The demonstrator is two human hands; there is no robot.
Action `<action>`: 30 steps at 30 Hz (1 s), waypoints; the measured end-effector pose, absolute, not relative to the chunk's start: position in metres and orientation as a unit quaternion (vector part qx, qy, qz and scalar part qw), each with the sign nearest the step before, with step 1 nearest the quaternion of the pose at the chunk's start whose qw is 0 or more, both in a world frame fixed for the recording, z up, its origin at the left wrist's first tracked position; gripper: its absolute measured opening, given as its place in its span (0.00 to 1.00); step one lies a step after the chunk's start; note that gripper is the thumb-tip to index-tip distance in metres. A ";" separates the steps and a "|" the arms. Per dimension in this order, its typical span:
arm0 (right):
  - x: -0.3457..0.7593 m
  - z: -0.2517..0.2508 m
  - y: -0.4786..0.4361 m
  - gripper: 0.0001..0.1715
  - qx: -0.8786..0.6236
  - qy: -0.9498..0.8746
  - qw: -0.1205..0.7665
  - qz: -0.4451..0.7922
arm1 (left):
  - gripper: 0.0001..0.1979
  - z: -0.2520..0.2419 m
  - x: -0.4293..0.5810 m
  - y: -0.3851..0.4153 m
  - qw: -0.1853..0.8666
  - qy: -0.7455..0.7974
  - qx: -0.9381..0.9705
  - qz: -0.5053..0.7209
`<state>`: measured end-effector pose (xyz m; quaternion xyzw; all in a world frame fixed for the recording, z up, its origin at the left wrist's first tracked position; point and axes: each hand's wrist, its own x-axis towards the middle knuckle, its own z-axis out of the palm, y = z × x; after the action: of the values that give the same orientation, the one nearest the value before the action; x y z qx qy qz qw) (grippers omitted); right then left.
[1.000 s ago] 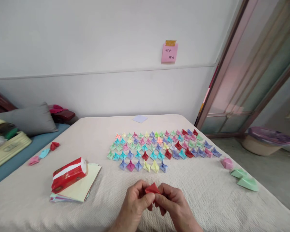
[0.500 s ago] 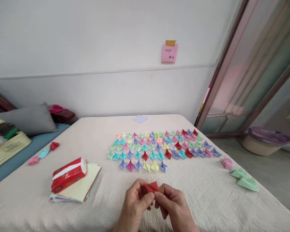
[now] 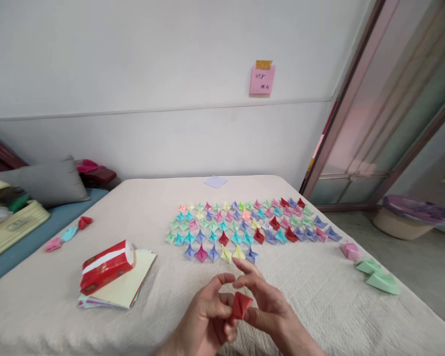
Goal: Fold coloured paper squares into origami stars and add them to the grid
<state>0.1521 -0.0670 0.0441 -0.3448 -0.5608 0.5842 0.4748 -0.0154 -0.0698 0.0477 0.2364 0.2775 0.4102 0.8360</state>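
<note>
A small red folded paper piece (image 3: pixel 241 305) is pinched by my left hand (image 3: pixel 211 311) just above the near part of the cloth-covered surface. It now shows a pointed, diamond-like face with a crease down it. Beside it on the right, my right hand (image 3: pixel 267 301) has its fingers raised and apart, with the thumb at the paper's edge. Beyond both hands stand rows of small folded paper pieces (image 3: pixel 223 239) in red, blue, green, yellow, pink and orange.
On the left, a red tissue pack (image 3: pixel 107 267) lies on a stack of coloured paper (image 3: pixel 143 269). Crumpled paper bits (image 3: pixel 69 233) sit farther left. Green folded papers (image 3: pixel 382 282) and a pink one (image 3: pixel 350 250) lie near the right edge. A lilac sheet (image 3: pixel 215 182) rests at the back.
The red paper has turned and come slightly lower. My right hand has loosened from its pinch, and its fingers have lifted and spread. My left hand still holds the paper.
</note>
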 end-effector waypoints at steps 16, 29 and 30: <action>0.140 0.047 -0.066 0.06 -0.309 -0.450 0.463 0.698 | 0.11 0.052 -0.012 -0.069 0.629 0.421 0.497 0.425; 0.130 0.028 -0.069 0.04 -0.411 -0.393 0.497 0.655 | 0.04 0.039 -0.010 -0.070 0.590 0.474 0.450 0.474; 0.129 0.027 -0.069 0.04 -0.415 -0.389 0.500 0.653 | 0.04 0.036 -0.009 -0.070 0.586 0.475 0.450 0.478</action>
<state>0.1288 -0.0693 0.0268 -0.4152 -0.3895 0.6529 0.4997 -0.0089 -0.0704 0.0363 0.4502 0.4750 0.4780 0.5858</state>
